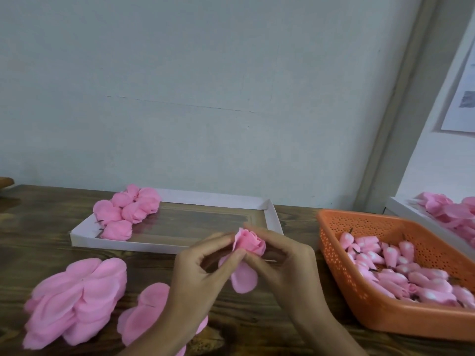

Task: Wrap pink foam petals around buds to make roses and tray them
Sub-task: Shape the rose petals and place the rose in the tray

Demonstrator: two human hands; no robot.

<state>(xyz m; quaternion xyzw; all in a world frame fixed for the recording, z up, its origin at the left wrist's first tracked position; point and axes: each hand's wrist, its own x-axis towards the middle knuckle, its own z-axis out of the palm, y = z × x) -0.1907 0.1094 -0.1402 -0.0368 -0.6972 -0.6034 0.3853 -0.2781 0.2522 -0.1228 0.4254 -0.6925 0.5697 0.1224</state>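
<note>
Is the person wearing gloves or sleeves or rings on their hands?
No. The left hand and right hand are both bare: no gloves, and no rings or watch that I can see. No sleeves show either; the forearms are uncovered right down to the bottom edge of the picture.

A single head-worn view looks forward and slightly down, close over the wooden table [38,242], facing the wall [205,86].

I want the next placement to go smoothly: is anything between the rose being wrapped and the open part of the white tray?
Nothing visible. The rose, held in both hands, sits just in front of the white tray's near wall, and the floor beyond it is bare; the finished roses crowd only its far left end.
</note>
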